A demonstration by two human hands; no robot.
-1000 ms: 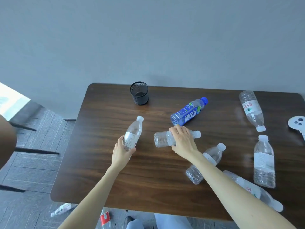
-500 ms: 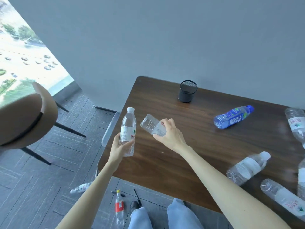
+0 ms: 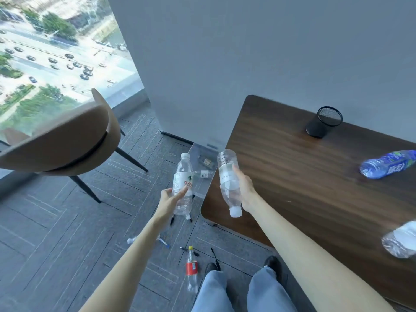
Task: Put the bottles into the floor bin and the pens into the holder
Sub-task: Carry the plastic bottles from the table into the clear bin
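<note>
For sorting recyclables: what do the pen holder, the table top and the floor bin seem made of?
Pen holder: probably black metal mesh; fine grid shows at its rim.
Table top: dark wood or laminate, satin; grain streaks.
Floor bin: clear plastic, apparently; contents show through.

Bare left hand, right hand, forearms; light-blue jeans; black shoes.

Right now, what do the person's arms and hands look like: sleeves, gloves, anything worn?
Both arms are bare in view: no sleeve on the left forearm or right forearm. The left hand and right hand show no gloves, rings, watch or bands. Lower down, blue denim jeans and dark shoes.
</note>
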